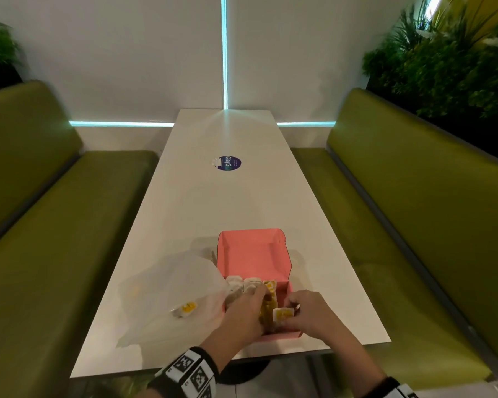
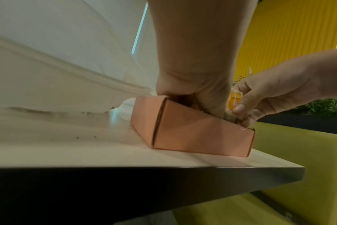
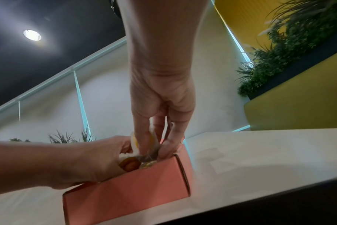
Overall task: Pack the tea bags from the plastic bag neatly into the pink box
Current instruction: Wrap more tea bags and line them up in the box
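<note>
The pink box [image 1: 253, 254] stands open near the table's front edge, lid raised at the back; its walls also show close up [image 2: 202, 137] [image 3: 125, 194]. Several tea bags [image 1: 242, 284] stand in rows inside. My left hand [image 1: 260, 291] [image 2: 212, 106] [image 3: 125, 152] reaches into the box, fingers pressing against the packed bags. My right hand [image 1: 292, 310] [image 2: 240, 112] [image 3: 154, 149] pinches one yellow-tagged tea bag [image 1: 282, 313] [image 2: 234, 99] [image 3: 137, 140] over the box's near right corner. The translucent plastic bag [image 1: 173, 291] [image 2: 58, 68] lies left of the box with a tea bag [image 1: 187, 308] inside.
The long white table [image 1: 213, 196] carries a round blue sticker [image 1: 229, 163] farther back. Green benches [image 1: 41, 225] [image 1: 414, 225] run along both sides. The box sits close to the table's front edge [image 2: 164, 169]. Plants stand behind the benches.
</note>
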The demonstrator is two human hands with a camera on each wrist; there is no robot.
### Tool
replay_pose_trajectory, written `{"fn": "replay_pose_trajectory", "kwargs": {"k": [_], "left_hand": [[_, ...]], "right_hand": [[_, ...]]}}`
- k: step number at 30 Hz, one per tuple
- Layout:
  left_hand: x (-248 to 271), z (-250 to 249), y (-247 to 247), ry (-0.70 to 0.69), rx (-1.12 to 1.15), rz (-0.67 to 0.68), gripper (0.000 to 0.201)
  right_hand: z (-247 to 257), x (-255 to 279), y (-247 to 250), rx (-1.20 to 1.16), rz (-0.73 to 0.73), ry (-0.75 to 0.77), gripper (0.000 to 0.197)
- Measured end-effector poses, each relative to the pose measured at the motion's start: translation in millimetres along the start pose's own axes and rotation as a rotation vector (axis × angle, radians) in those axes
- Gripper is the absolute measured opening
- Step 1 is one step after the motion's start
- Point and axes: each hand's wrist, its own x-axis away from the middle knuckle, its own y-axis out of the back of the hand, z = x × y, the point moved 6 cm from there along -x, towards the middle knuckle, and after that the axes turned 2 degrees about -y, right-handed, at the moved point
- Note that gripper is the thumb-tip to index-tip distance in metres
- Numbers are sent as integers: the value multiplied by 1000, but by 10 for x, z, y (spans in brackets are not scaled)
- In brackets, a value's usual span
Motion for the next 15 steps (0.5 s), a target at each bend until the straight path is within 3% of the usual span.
{"fn": "replay_pose_trajectory", "kwargs": {"k": [4,8,15], "left_hand": [[3,29,-10,-6,25,-20,54],[3,61,-9,2,15,-58,48],[-13,64,-49,-17,-9,-93,43]], "right_hand": [[51,-24,-74,113,-21,59,8],[94,-35,-160,205,11,93,22],[105,-119,-241,337,158,66,20]]}}
